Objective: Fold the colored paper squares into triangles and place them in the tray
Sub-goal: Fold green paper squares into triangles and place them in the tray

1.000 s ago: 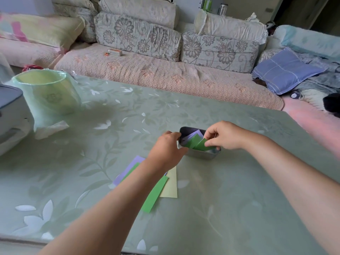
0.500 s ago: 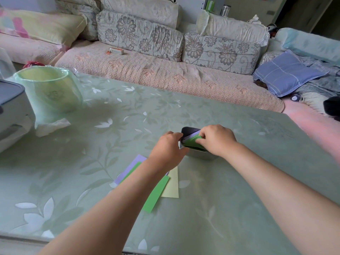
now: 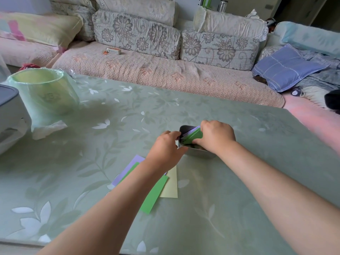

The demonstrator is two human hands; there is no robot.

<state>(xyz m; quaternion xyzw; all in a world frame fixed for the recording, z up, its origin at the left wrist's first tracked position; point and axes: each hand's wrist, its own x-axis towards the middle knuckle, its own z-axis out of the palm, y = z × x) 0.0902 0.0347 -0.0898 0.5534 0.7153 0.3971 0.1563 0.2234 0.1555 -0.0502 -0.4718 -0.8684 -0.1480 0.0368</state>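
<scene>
In the centre of the frame, the tray (image 3: 200,154) holds the folded green paper (image 3: 193,137). The right hand (image 3: 217,137) curls its fingers down over the paper and grips it. The left hand (image 3: 165,150) pinches the tray's left rim. Flat sheets (image 3: 154,196) lie lower, under the left forearm. A second ago the right hand was at the tray's right end; now it covers the tray.

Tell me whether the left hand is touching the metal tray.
Touching. The head view shows the left hand gripping the metal tray at its left rim, with no gap.
</scene>
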